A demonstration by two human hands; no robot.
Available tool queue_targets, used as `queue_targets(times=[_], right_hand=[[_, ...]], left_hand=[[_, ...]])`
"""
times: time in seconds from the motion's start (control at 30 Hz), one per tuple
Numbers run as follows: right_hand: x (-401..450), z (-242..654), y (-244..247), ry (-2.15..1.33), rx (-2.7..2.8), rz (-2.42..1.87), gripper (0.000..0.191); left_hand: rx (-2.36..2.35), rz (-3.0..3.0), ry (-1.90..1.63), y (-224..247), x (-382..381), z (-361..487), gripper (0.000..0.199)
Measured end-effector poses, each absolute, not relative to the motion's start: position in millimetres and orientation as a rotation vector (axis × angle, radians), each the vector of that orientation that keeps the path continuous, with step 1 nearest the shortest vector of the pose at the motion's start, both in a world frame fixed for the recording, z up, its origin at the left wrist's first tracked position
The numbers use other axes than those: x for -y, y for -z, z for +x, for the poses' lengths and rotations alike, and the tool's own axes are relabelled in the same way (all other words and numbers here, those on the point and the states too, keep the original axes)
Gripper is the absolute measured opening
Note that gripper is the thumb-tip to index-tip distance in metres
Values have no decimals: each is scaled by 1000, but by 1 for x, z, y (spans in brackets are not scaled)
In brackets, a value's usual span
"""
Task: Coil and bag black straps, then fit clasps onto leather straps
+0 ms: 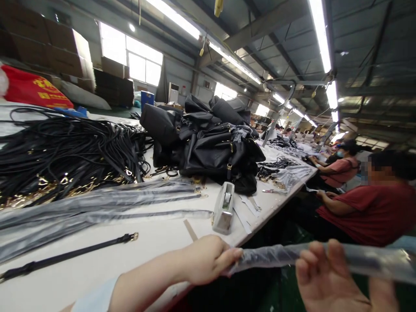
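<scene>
White bench (156, 234) in a long workshop. Your left hand (208, 260) pinches the near end of the wrapped strap (269, 255); it runs out to the right, past the bench edge. Right hand (331, 281) is spread, fingers overlapping the plastic; can't tell how firmly they bear. I'd draw it straight, no bunching. Just beyond the left grip: tape dispenser (224, 208), then bag pile (208, 143). Watch co-worker (367, 208) beyond your right hand; tight that side.

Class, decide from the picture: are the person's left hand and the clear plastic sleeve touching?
Touching. The head view shows the left hand closed on the clear plastic sleeve, which runs straight out of its grip with no gap.
</scene>
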State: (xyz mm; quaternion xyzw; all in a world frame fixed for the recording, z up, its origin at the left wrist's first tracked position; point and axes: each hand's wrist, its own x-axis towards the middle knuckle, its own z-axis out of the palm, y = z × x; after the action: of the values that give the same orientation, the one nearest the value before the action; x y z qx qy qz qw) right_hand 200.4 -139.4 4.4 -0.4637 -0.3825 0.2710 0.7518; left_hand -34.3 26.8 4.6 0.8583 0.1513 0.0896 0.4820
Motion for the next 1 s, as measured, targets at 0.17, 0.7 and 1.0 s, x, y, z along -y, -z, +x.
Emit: queue_targets(times=[0.17, 0.7, 1.0], right_hand=[[116, 188, 7, -158, 1323, -1506, 67], [76, 118, 79, -784, 910, -1432, 52], [88, 163, 43, -853, 1580, -1776, 33]], left_hand=[[-384, 1653, -155, 6, -27, -29, 74], [-402, 1028, -484, 40, -42, -1, 67], [-227, 2090, -448, 29, -41, -17, 45]])
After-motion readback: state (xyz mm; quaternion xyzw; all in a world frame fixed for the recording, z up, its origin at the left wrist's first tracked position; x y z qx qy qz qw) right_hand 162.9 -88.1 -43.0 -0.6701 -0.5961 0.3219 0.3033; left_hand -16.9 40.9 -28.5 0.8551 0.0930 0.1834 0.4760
